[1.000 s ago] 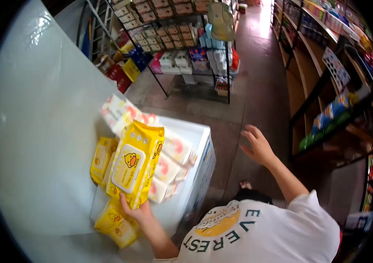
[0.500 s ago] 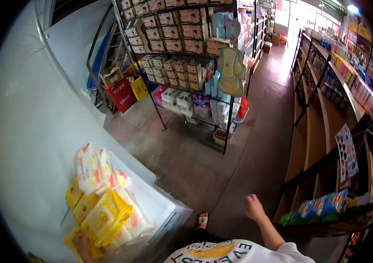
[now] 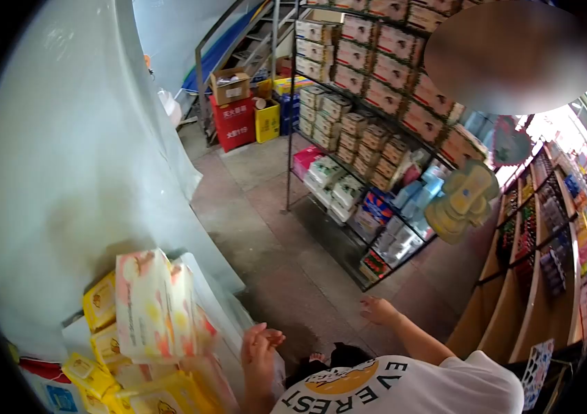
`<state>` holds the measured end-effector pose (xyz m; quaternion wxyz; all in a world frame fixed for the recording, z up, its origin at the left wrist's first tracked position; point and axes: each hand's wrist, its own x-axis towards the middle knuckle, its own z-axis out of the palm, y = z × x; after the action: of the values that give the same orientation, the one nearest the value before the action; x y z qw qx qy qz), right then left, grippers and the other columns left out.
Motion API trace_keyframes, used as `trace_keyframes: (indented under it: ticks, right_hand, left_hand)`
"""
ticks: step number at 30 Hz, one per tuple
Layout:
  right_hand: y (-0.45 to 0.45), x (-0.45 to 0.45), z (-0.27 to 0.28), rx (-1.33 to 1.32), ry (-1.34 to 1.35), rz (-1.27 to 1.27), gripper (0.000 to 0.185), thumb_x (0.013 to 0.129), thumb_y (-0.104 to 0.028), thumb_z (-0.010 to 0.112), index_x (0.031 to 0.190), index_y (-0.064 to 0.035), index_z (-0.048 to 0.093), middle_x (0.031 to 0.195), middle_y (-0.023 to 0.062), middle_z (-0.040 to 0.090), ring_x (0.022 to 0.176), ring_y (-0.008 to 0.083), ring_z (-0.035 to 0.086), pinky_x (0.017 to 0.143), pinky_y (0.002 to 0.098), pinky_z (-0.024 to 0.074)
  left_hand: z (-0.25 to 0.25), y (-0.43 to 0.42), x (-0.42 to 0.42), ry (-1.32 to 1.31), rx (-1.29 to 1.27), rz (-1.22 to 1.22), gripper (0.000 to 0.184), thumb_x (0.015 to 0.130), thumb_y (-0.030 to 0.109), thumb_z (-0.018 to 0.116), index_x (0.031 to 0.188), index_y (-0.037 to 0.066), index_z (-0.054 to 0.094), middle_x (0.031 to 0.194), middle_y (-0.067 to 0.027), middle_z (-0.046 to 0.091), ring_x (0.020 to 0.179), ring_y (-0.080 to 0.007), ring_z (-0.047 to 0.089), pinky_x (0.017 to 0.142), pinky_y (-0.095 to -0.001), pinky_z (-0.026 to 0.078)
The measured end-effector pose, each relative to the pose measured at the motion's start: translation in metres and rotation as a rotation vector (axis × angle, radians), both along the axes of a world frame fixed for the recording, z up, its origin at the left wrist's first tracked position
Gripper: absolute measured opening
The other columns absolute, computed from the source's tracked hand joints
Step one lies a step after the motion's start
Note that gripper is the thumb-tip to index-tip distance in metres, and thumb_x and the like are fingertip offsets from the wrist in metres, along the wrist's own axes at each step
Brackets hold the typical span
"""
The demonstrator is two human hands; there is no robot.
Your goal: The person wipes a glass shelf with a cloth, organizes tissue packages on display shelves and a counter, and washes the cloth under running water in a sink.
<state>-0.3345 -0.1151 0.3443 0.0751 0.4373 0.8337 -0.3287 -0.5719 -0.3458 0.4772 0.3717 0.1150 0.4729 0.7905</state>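
My left hand (image 3: 260,346) is raised just to the right of a pile of soft packs, with fingers loosely bent and apart and nothing in them. My right hand (image 3: 379,310) hangs above the floor in front of me, fingers apart and holding nothing. Nearest the left hand is the pile: white packs with pink and yellow print, one large white pack (image 3: 143,307) standing on top. Yellow wipes packs lie around it, including one yellow pack (image 3: 90,372) at the lower left and another yellow pack (image 3: 100,301) behind.
A black wire shelf rack (image 3: 290,172) full of boxed and packed tissues stands ahead. Wooden store shelves (image 3: 490,303) with bottles run along the right. A red box (image 3: 233,124) and a yellow box (image 3: 266,121) sit by the stairs. White sheeting (image 3: 66,172) hangs at left.
My left hand has left the yellow pack at the lower left and moved right, off the pile. The view has turned left; the right hand stays empty.
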Motion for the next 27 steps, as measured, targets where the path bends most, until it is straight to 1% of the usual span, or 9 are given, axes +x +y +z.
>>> trace_keyframes:
  ticks: [2,6,9,11,16,17,21,25,27]
  right_hand:
    - [0.032,0.005,-0.032,0.079,-0.074,0.149,0.046,0.072,-0.033,0.058,0.108,-0.0055,0.049,0.096,0.0143,0.058,0.089,0.0309,0.055,0.079,0.0367,0.0427]
    - [0.099,0.003,-0.098,-0.085,-0.337,0.324,0.054,0.070,-0.038,0.060,0.112,-0.0076,0.048,0.102,0.0164,0.056,0.093,0.0323,0.054,0.082,0.0395,0.0411]
    - [0.167,-0.025,-0.137,-0.113,-0.372,0.374,0.047,0.069,-0.039,0.060,0.103,-0.0081,0.054,0.099,0.0167,0.057,0.092,0.0325,0.054,0.080,0.0414,0.0412]
    - [0.228,-0.066,-0.143,-0.110,-0.463,0.418,0.041,0.069,-0.042,0.059,0.089,-0.0059,0.059,0.086,0.0161,0.060,0.085,0.0325,0.057,0.071,0.0396,0.0442]
    - [0.377,-0.197,-0.180,0.014,-0.209,0.376,0.034,0.066,-0.032,0.055,0.078,0.0002,0.056,0.078,0.0222,0.058,0.076,0.0359,0.057,0.066,0.0405,0.0441]
    - [0.395,-0.235,-0.155,-0.010,-0.220,0.389,0.032,0.067,-0.029,0.054,0.081,-0.0004,0.056,0.079,0.0215,0.058,0.076,0.0354,0.056,0.065,0.0403,0.0439]
    - [0.451,-0.370,-0.113,0.015,0.273,0.311,0.028,0.071,-0.025,0.053,0.087,-0.0032,0.056,0.081,0.0203,0.058,0.076,0.0329,0.057,0.065,0.0385,0.0448]
    - [0.489,-0.514,-0.078,-0.090,0.187,0.543,0.042,0.070,-0.029,0.058,0.102,-0.0026,0.054,0.093,0.0155,0.059,0.086,0.0322,0.056,0.075,0.0376,0.0448]
    - [0.501,-0.575,-0.052,-0.114,0.154,0.635,0.043,0.070,-0.031,0.059,0.103,-0.0041,0.054,0.093,0.0154,0.059,0.087,0.0316,0.056,0.074,0.0377,0.0447]
  left_hand:
    - [-0.022,0.012,-0.008,0.036,-0.132,0.005,0.021,0.084,0.010,0.045,0.102,0.000,0.049,0.082,-0.0105,0.058,0.079,-0.0185,0.055,0.075,-0.0295,0.044]
    - [-0.045,0.037,-0.026,0.067,-0.352,0.217,0.022,0.084,0.015,0.047,0.100,0.001,0.051,0.081,-0.0097,0.057,0.077,-0.0172,0.054,0.075,-0.0278,0.042]
    - [-0.044,0.082,-0.040,0.015,-0.418,0.323,0.022,0.084,0.016,0.047,0.100,0.001,0.051,0.081,-0.0092,0.057,0.076,-0.0160,0.053,0.075,-0.0269,0.042]
    - [-0.055,0.120,-0.060,0.067,-0.429,0.349,0.022,0.084,0.015,0.048,0.100,0.000,0.051,0.081,-0.0089,0.057,0.075,-0.0154,0.053,0.075,-0.0267,0.042]
    - [-0.067,0.248,-0.134,0.214,-0.408,0.366,0.021,0.082,0.009,0.051,0.100,-0.001,0.050,0.083,-0.0078,0.057,0.076,-0.0135,0.053,0.074,-0.0252,0.042]
    - [-0.056,0.272,-0.150,0.195,-0.401,0.351,0.021,0.082,0.007,0.052,0.101,-0.002,0.049,0.083,-0.0075,0.057,0.077,-0.0132,0.054,0.074,-0.0246,0.042]
    - [-0.040,0.341,-0.220,0.403,-0.528,0.184,0.020,0.082,0.009,0.053,0.099,-0.001,0.053,0.082,-0.0070,0.058,0.075,-0.0126,0.055,0.070,-0.0243,0.044]
    - [-0.047,0.381,-0.286,0.655,-0.879,0.252,0.021,0.080,0.009,0.054,0.098,-0.001,0.054,0.080,-0.0069,0.059,0.072,-0.0118,0.055,0.066,-0.0240,0.045]
    - [-0.065,0.401,-0.318,0.463,-0.810,0.294,0.019,0.080,0.008,0.054,0.097,-0.001,0.054,0.079,-0.0071,0.059,0.072,-0.0123,0.055,0.067,-0.0237,0.044]
